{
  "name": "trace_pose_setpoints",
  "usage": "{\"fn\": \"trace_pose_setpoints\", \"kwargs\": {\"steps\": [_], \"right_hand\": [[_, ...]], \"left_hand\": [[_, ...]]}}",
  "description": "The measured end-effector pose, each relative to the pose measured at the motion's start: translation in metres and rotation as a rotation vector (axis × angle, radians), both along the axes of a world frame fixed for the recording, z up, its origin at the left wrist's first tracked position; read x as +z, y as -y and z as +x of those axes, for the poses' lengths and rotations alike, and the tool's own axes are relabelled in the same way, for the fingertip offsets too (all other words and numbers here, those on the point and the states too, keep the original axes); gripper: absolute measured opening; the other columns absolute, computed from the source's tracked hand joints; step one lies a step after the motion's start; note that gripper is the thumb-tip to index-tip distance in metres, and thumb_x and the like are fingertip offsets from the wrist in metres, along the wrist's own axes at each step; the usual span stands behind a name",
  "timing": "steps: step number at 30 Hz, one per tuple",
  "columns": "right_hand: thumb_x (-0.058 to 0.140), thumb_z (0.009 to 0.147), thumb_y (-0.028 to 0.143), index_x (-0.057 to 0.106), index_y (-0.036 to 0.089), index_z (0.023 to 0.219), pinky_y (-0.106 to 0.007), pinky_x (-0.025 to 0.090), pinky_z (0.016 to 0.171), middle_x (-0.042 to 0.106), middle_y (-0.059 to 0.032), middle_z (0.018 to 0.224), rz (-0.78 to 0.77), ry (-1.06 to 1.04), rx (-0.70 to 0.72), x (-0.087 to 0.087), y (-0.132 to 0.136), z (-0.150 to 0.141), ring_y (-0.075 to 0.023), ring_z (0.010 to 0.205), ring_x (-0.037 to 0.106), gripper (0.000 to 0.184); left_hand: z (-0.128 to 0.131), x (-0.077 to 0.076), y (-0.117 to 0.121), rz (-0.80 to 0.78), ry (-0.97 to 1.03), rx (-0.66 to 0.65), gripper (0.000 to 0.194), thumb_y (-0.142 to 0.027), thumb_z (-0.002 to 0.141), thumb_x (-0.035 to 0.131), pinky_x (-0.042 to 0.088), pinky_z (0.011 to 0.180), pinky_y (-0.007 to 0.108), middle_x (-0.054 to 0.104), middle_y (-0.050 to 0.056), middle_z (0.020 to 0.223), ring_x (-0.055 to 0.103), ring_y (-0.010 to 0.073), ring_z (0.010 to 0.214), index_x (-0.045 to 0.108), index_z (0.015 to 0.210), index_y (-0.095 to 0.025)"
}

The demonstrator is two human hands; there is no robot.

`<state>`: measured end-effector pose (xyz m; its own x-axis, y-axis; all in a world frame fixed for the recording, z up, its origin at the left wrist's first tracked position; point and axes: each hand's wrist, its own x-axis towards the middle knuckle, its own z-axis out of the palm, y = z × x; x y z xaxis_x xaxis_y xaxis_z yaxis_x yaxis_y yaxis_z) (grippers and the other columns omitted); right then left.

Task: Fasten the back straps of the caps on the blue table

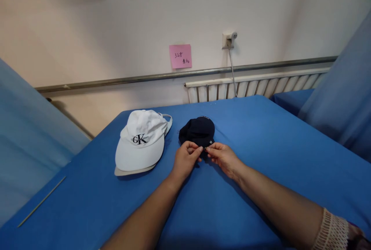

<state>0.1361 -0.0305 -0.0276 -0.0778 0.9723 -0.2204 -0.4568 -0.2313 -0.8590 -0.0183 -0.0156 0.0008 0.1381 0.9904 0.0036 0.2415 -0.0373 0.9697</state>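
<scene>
A black cap (197,131) lies on the blue-covered table (246,211), its rounded brim toward the wall. My left hand (187,159) pinches the cap's near edge between thumb and forefinger. Right beside it, my right hand (222,157) pinches the same edge, close to a small white mark. The two sets of fingertips almost meet; the bit of strap or fabric between them is too small to make out. Left of the black cap rests a white cap (145,126) with black letters on its front, stacked over another light-coloured brim (136,172).
A thin stick (42,201) lies near the table's left edge. Behind the table are a wall rail (139,78), a white radiator (261,84), a socket with a plugged cord (228,40) and a pink note (180,56). Blue curtains (23,138) hang at both sides.
</scene>
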Motion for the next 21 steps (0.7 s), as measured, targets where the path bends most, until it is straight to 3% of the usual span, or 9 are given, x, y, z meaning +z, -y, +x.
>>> {"fn": "trace_pose_setpoints", "kwargs": {"steps": [4,7,10,14,21], "right_hand": [[0.083,0.063,0.035,0.065,0.016,0.075,-0.023,0.036,0.054,0.06,0.0016,0.065,0.036,-0.001,0.007,0.0,0.0,0.0,-0.0082,0.055,0.051,0.029],[0.083,0.065,0.037,0.066,0.016,0.08,-0.023,0.04,0.058,0.063,-0.0002,0.072,0.029,-0.042,0.05,0.004,0.002,0.001,-0.0095,0.062,0.057,0.031],[0.075,0.073,0.049,0.066,0.015,0.084,-0.023,0.045,0.059,0.065,-0.0033,0.078,-0.055,-0.103,0.089,0.009,0.002,0.001,-0.0126,0.068,0.061,0.037],[0.059,0.082,0.061,0.064,0.012,0.075,-0.022,0.046,0.053,0.063,-0.0063,0.069,-0.207,-0.097,0.11,0.012,0.0,0.002,-0.0127,0.062,0.06,0.049],[0.058,0.088,0.048,0.062,0.013,0.074,-0.021,0.047,0.048,0.06,-0.0041,0.063,-0.255,-0.087,0.123,0.009,-0.004,0.004,-0.0114,0.056,0.058,0.038]], "left_hand": [[0.0,0.0,-0.001,-0.064,0.07,0.022,0.032,-0.044,0.072,0.069,0.034,0.039,0.018,0.06,-0.003,0.054,0.047,0.008,0.04,0.053,0.081,-0.017],[0.0,0.002,-0.002,-0.072,0.092,0.028,0.033,-0.043,0.07,0.071,0.034,0.039,0.018,0.059,-0.003,0.053,0.049,0.0088,0.042,0.053,0.08,-0.017],[0.003,0.003,-0.001,-0.026,0.071,0.024,0.03,-0.04,0.068,0.072,0.039,0.044,0.019,0.059,-0.002,0.058,0.055,0.0106,0.049,0.053,0.076,-0.017],[0.007,0.002,0.002,0.052,-0.008,-0.007,0.027,-0.036,0.068,0.072,0.042,0.05,0.022,0.059,-0.002,0.062,0.056,0.0113,0.053,0.054,0.073,-0.017],[0.009,-0.003,0.003,0.195,-0.208,-0.023,0.019,-0.034,0.074,0.067,0.041,0.055,0.022,0.06,-0.002,0.068,0.055,0.0117,0.059,0.056,0.074,-0.018]]}}
